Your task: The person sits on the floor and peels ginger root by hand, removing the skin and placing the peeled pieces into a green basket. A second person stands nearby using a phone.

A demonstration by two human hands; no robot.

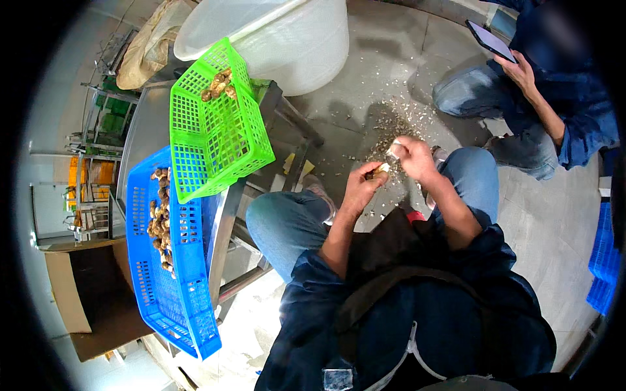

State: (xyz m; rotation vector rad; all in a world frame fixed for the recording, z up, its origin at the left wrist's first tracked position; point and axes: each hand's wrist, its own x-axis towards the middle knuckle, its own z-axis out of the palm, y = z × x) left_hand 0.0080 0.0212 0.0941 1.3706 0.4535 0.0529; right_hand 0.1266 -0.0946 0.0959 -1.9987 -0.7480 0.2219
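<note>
My left hand [358,192] grips a mushroom [383,168], its pale cut end sticking out past the thumb and fingertips. Just beyond it and to the right, my right hand [415,159] is closed around a small shiny tool [391,155], probably a blade, mostly covered by the fingers. Both hands are held apart above the floor, between my knees. Under them lies a scatter of trimmings [398,124], brown and white. To my left, a green plastic basket [193,146] holds several mushrooms [218,87]. More mushrooms [160,225] lie in a blue plastic crate [146,288].
The green basket overlaps the blue crate on a metal table [222,234]. Behind it stands a large white tub [303,44]. At right a seated person [552,112] holds a tablet [491,41]. A cardboard box [68,293] is at far left; blue crates [602,244] are at far right.
</note>
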